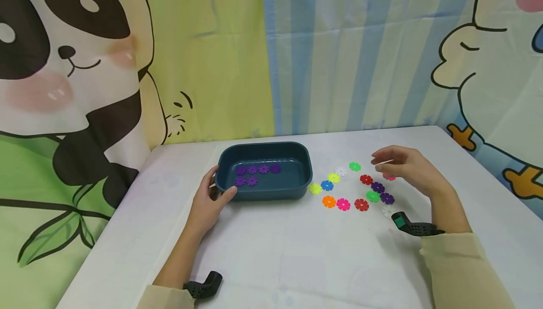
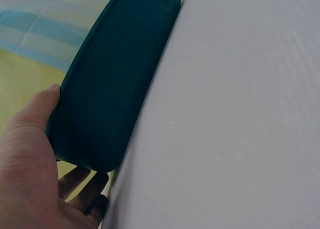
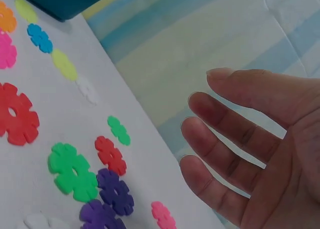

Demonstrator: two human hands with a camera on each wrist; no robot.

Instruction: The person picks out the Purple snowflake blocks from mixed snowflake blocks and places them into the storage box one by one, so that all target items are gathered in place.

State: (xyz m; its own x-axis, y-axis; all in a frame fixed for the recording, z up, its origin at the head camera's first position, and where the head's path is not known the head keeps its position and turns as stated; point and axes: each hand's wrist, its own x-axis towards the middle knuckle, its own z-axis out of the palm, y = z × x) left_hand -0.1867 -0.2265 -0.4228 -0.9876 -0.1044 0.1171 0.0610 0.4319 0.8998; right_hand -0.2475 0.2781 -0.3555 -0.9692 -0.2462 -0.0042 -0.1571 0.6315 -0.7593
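A dark teal plastic tub (image 1: 265, 194) stands on the table, with several purple snowflake discs (image 1: 264, 169) lying flat inside it. My left hand (image 1: 207, 207) holds the tub's left end, thumb at the near rim and the other fingers around the end wall; the left wrist view also has the thumb (image 2: 41, 106) against the tub (image 2: 110, 84). Raised over the far right part of the loose discs is my right hand (image 1: 409, 170), fingers loosely bent and holding nothing. Beneath it lie a pink disc (image 3: 163, 216), a red disc (image 3: 110, 155) and two dark purple discs (image 3: 115, 192).
Right of the tub, loose discs are spread out: orange (image 1: 329, 202), blue (image 1: 327, 185), yellow (image 1: 315, 188), green (image 1: 373, 196), white (image 1: 388, 211) and others. The white-covered table (image 1: 288, 262) meets a cartoon-printed curtain (image 1: 212, 63) behind.
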